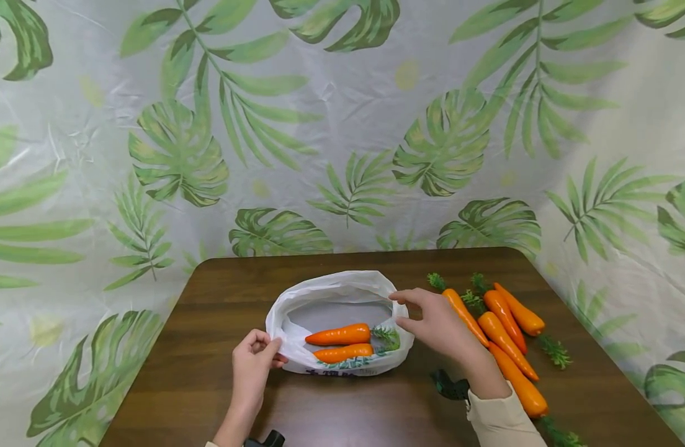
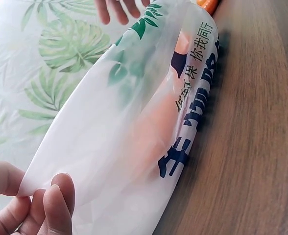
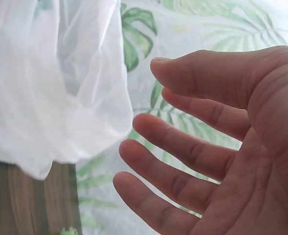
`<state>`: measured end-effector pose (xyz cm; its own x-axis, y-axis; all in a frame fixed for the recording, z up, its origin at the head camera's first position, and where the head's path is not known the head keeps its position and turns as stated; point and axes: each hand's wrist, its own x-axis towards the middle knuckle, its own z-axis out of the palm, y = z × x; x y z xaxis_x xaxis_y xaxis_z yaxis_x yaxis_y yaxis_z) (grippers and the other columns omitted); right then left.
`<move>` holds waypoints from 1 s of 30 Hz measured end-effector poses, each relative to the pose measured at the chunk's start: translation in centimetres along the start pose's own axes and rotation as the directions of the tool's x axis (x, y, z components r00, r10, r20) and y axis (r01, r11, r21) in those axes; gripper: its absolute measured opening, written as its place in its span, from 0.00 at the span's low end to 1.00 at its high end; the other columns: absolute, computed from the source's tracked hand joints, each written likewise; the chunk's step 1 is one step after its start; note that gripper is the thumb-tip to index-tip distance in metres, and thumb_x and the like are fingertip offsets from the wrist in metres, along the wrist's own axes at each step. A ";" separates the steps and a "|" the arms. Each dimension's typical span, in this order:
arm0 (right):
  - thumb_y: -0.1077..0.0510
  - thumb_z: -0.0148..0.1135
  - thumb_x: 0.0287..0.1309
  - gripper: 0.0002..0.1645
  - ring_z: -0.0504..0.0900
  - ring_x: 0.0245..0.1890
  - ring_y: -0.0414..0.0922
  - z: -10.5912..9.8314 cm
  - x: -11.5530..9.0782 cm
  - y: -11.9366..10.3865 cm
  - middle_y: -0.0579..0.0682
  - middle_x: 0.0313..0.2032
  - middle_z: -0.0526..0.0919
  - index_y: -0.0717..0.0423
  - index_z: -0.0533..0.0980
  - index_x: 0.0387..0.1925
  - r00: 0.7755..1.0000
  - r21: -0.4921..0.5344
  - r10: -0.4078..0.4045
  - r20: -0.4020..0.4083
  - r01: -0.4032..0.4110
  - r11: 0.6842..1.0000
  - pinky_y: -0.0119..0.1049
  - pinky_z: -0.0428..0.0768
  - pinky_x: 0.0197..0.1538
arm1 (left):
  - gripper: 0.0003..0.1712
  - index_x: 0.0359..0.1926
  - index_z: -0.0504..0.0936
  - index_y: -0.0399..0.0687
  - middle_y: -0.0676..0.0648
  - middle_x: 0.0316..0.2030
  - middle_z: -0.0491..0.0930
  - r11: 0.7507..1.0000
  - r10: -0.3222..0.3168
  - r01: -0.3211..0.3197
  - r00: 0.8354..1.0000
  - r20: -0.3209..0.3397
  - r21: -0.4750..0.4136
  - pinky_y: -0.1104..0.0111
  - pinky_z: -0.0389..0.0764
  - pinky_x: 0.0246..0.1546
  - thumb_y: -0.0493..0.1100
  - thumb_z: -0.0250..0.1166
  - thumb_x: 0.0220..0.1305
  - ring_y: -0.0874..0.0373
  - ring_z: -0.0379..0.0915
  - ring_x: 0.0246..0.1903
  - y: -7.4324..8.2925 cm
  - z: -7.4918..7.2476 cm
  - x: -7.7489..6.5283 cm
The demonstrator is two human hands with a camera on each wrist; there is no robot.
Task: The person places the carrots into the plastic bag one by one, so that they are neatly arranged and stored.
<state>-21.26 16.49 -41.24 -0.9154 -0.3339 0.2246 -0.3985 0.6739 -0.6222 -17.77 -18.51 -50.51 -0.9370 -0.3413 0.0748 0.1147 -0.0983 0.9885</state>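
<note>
A white plastic bag (image 1: 353, 278) with dark printed characters lies with its mouth held wide on the table. Two orange carrots, an upper one (image 1: 337, 336) with green leafy tops and a lower one (image 1: 342, 354), lie side by side inside. At the bag's left rim, my left hand (image 1: 250, 366) pinches the plastic between thumb and fingers; the left wrist view shows the film (image 2: 95, 147) stretched from this pinch. My right hand (image 1: 443, 323) is at the right rim, fingers spread and relaxed. In the right wrist view its fingers (image 3: 178, 147) hold nothing, beside the white film (image 3: 60, 98).
Several more carrots (image 1: 504, 341) with green tops lie in a loose group on the right of the brown wooden table (image 1: 219, 298), close to my right forearm. Behind the table hangs a leaf-patterned sheet (image 1: 353, 124). Black straps (image 1: 448, 385) circle my wrists.
</note>
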 end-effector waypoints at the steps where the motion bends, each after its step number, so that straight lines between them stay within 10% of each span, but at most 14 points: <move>1: 0.59 0.72 0.59 0.25 0.81 0.54 0.53 -0.1 -0.2 0.3 0.48 0.55 0.81 0.48 0.80 0.59 1.000 0.005 0.007 -0.008 -0.007 1.000 0.54 0.81 0.55 | 0.11 0.33 0.73 0.27 0.39 0.22 0.77 1.000 0.001 -0.001 1.000 0.001 0.000 0.64 0.85 0.20 0.27 0.68 0.60 0.50 0.80 0.16 0.0 0.0 0.0; 30: 0.51 0.73 0.58 0.28 0.83 0.50 0.53 -3.6 -6.0 5.3 0.50 0.52 0.83 0.47 0.78 0.61 0.987 -0.022 0.121 -0.105 -0.124 0.992 0.56 0.81 0.54 | 0.11 0.33 0.73 0.27 0.37 0.24 0.78 1.000 0.000 -0.001 1.000 0.011 0.006 0.64 0.85 0.21 0.29 0.69 0.60 0.48 0.81 0.18 0.1 -0.1 0.0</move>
<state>-18.08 24.44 -43.22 -0.9577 -0.1791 0.2254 -0.2834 0.7246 -0.6283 -17.71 -18.62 -50.42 -0.9403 -0.3315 0.0767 0.1131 -0.0921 0.9893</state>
